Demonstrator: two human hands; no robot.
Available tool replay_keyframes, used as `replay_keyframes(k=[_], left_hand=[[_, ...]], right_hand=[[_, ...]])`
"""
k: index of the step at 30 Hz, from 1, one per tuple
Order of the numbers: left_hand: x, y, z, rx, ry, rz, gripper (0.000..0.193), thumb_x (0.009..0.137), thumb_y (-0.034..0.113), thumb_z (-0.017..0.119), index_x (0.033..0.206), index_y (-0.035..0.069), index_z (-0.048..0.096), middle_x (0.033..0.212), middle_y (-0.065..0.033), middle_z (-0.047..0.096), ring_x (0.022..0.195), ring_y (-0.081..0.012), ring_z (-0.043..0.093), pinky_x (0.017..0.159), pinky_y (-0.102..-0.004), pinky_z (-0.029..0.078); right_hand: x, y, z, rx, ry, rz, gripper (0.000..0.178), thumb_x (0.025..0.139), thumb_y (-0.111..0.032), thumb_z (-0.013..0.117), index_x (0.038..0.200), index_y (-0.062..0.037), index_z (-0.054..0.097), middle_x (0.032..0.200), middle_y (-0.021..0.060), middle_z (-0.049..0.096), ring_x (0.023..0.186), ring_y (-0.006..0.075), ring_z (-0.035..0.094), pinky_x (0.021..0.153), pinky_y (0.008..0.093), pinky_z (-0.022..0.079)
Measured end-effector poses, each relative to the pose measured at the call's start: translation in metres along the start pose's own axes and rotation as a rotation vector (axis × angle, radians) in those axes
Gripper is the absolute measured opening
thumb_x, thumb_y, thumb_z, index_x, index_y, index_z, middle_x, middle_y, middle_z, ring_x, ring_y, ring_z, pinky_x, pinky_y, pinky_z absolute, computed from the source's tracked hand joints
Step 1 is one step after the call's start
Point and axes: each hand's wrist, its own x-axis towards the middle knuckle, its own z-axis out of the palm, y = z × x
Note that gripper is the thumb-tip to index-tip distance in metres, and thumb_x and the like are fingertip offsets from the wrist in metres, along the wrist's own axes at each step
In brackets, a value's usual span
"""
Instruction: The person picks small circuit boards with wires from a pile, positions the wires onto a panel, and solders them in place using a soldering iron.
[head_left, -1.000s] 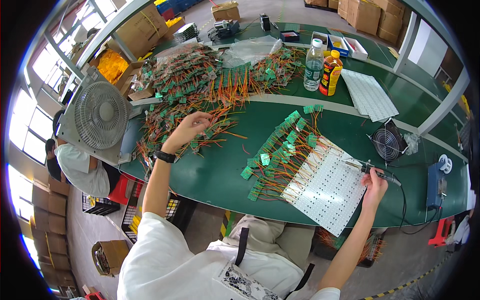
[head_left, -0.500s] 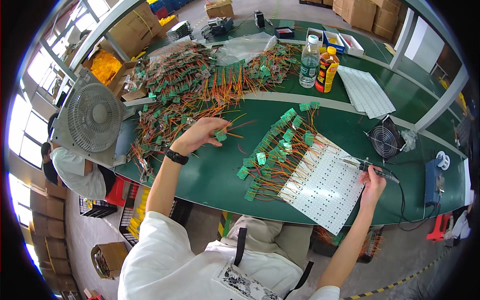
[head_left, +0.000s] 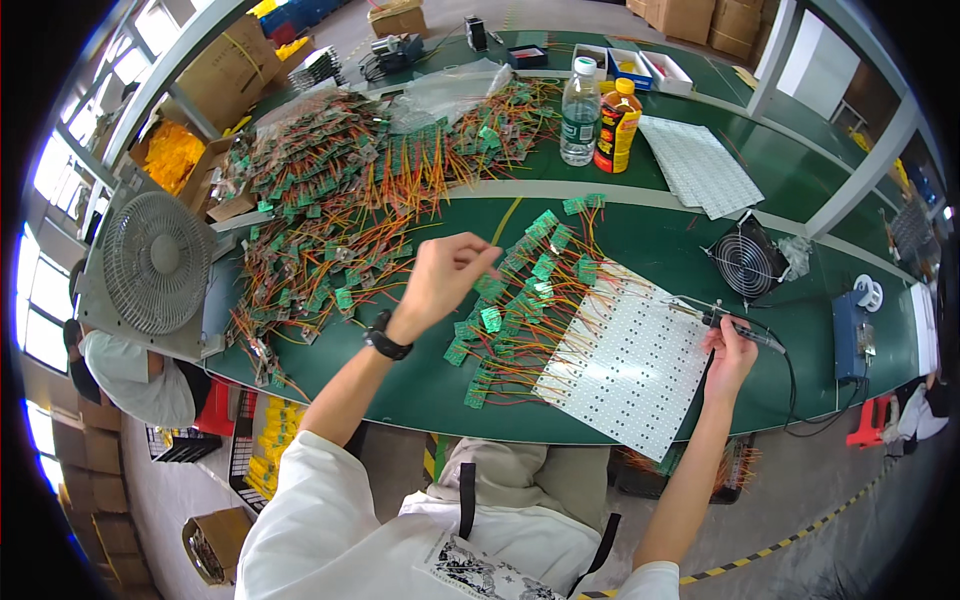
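My left hand, with a black band on its wrist, hovers left of a row of small green circuit boards. Its thumb and fingers are pinched together; a yellow strand rises by the fingertips, and what they grip is unclear. The boards' red and yellow wires run onto a white panel dotted with holes. My right hand is closed round a soldering iron, whose thin tip points left over the panel's upper right part. A large heap of wired circuit boards lies left and beyond my left hand.
A fan stands at the left. Beyond the panel are a water bottle, an orange drink bottle and stacked white panels. A small black fan and a blue soldering station with a cable stand at the right.
The view has shifted right. My left hand has moved right, towards the boards beside the panel; the circuit board it held is no longer visible in its fingers. The soldering iron stays over the panel.
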Motion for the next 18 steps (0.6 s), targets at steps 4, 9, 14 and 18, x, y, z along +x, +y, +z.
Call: replay_keyframes(k=[4, 9, 14, 18], left_hand=[[0.024, 0.023, 0.056, -0.242, -0.056, 0.270, 0.018, 0.098, 0.008, 0.059, 0.107, -0.006, 0.067, 0.093, -0.0123, 0.076, 0.087, -0.0125, 0.071, 0.079, -0.0266, 0.056], [0.055, 0.043, 0.109, -0.286, -0.179, 0.477, 0.018, 0.096, 0.005, 0.061, 0.108, -0.006, 0.066, 0.090, -0.0127, 0.074, 0.083, -0.0177, 0.072, 0.076, -0.0295, 0.057], [0.068, 0.046, 0.132, -0.054, -0.416, 0.375, 0.019, 0.096, 0.013, 0.065, 0.085, -0.003, 0.066, 0.066, -0.0082, 0.068, 0.058, -0.0131, 0.066, 0.060, -0.0279, 0.052], [0.071, 0.023, 0.142, 0.063, -0.481, 0.640, 0.016, 0.091, 0.013, 0.066, 0.082, 0.000, 0.066, 0.060, -0.0109, 0.064, 0.055, -0.0275, 0.065, 0.059, -0.0372, 0.052]], right_hand=[[0.000, 0.001, -0.003, 0.011, 0.035, 0.002, 0.014, 0.091, -0.010, 0.067, 0.099, 0.0011, 0.067, 0.069, 0.0078, 0.065, 0.054, 0.0151, 0.058, 0.050, 0.0264, 0.041], [0.001, 0.001, -0.003, -0.008, 0.051, 0.026, 0.015, 0.091, -0.009, 0.067, 0.100, 0.0015, 0.065, 0.069, 0.0085, 0.065, 0.054, 0.0155, 0.059, 0.051, 0.0260, 0.041], [0.000, 0.000, -0.002, -0.032, 0.087, 0.034, 0.016, 0.090, -0.009, 0.067, 0.100, 0.0027, 0.064, 0.069, 0.0091, 0.065, 0.054, 0.0156, 0.059, 0.051, 0.0258, 0.042], [0.002, 0.002, -0.002, -0.042, 0.110, 0.023, 0.015, 0.091, -0.009, 0.066, 0.100, 0.0026, 0.064, 0.069, 0.0089, 0.065, 0.054, 0.0156, 0.059, 0.050, 0.0258, 0.041]])
